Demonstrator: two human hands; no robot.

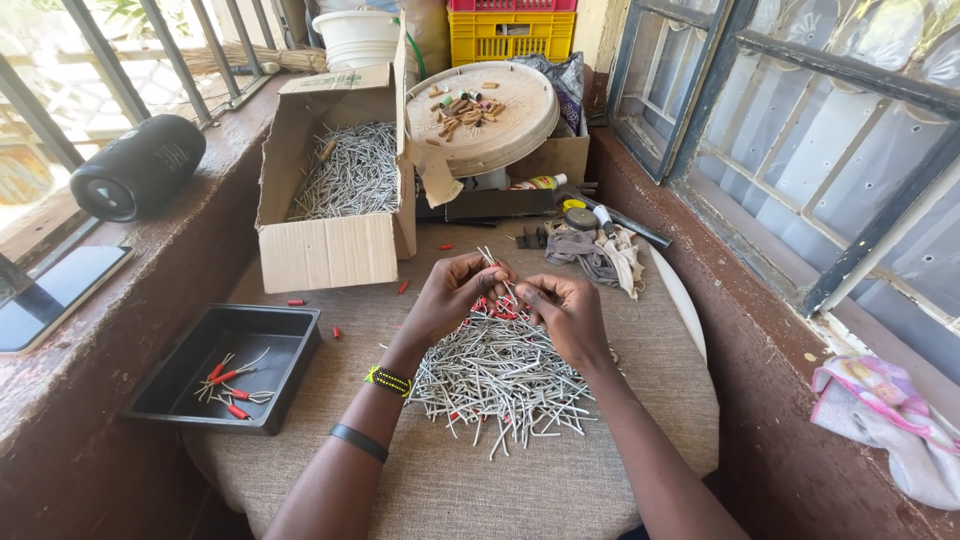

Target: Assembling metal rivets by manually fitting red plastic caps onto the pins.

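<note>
Round counter [450, 480], covered with coarse beige cloth, set in a corner between a barred window ledge on the left and a framed window on the right. At its far left stands an open cardboard box [335, 190] filled with thin grey wire pieces; just right of the box, a round tan tray [500, 135] rests raised on other items and carries a small scatter of brown and coloured bits. A black rectangular tray [290, 345] sits at the near left edge of the counter and holds a few red-sleeved wire pieces [232, 385]. On the left ledge lie a black cylindrical speaker [135, 168] and, nearer, a flat dark phone [55, 295]. A heap of grey wire pieces [500, 375], with some red sleeves showing among them, lies at the centre of the counter, directly beneath and in front of both hands. A crumpled grey-and-cream rag [595, 255] lies behind the heap to the right. Left hand [455, 295] and right hand [565, 310] meet above the far edge of the heap, fingertips almost touching; the grip of each is pinched closed on a few thin wire pieces [490, 262] that stand up between them. The left wrist bears a yellow-and-black beaded bracelet [388, 380] and a dark band [358, 442]. Loose red sleeves [403, 287] dot the cloth near the box.
</note>
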